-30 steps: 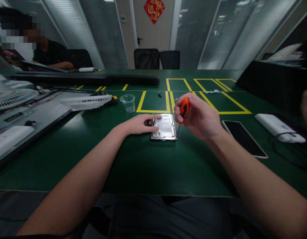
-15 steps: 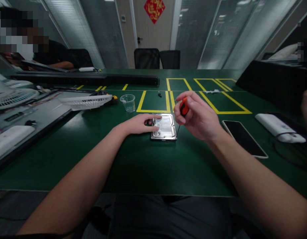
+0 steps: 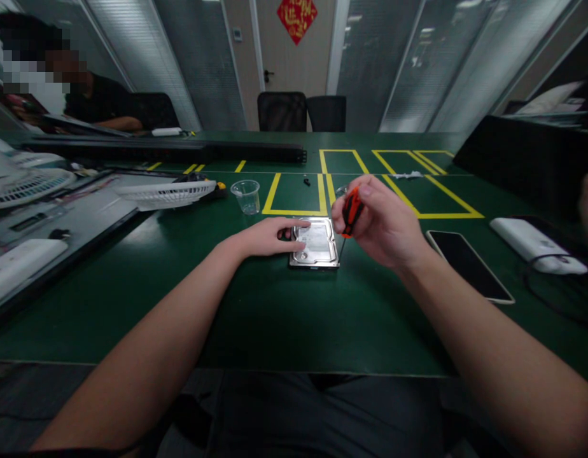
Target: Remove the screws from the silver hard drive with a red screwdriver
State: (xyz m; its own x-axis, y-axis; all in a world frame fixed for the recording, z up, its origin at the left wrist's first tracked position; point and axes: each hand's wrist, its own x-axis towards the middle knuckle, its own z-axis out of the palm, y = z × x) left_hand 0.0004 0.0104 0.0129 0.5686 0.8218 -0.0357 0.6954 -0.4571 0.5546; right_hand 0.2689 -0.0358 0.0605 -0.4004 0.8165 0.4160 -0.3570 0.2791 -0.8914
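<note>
The right hand (image 3: 382, 222) is closed round the handle of an orange and black screwdriver (image 3: 352, 213), its thin shaft slanting down to the near right corner of a silver hard drive (image 3: 317, 242). From here I can't tell whether the tip sits in a screw. The left hand (image 3: 268, 236) is spread, thumb and forefinger resting apart on the drive's left half. The drive lies flat, cover up, on the green surface (image 3: 237, 324), between the two hands.

Just beyond the left hand stands a clear plastic cup (image 3: 247, 198). Beyond the drive, a small black piece (image 3: 307, 182) lies inside a yellow tape outline (image 3: 298, 212). Near the right forearm there's a phone (image 3: 470, 267), face up and dark, then a white block (image 3: 537, 245) with a black cable (image 3: 545, 256) across it.

Over to the left, a white slatted piece (image 3: 167, 194) lies by a large flat panel (image 3: 96, 203). A long black bar (image 3: 256, 152) runs along farther back; past it sits another person (image 3: 110, 98) in a dark top.
</note>
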